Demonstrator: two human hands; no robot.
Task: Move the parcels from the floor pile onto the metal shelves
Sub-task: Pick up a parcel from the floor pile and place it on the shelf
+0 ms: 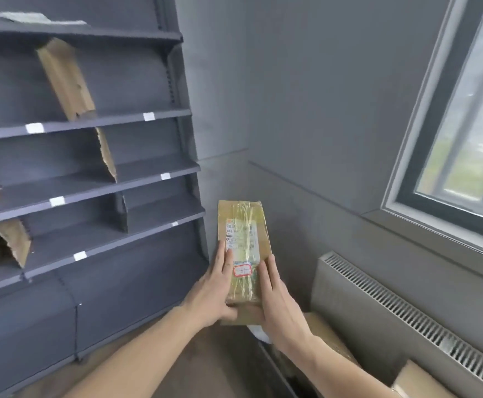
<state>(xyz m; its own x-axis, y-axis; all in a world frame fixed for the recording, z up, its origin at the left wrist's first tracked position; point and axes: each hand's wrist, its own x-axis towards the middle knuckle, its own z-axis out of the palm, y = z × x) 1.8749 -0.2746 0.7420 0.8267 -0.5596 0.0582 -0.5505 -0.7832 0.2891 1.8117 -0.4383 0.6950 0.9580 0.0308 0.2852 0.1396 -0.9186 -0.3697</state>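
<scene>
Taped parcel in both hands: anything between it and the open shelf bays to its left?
Nothing visible. The taped parcel, held by the left hand and right hand, sits right of the metal shelves; the nearest bays right of the cardboard dividers look open.

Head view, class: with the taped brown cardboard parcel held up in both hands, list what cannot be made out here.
- Printed text on the taped brown cardboard parcel: too blurred to read.
- Parcel's underside: hidden by the left hand and right hand.
- Brown boxes by the grey radiator: cut off by the bottom edge, arms in front.
- Dark grey metal shelves: left part beyond the frame.
</scene>
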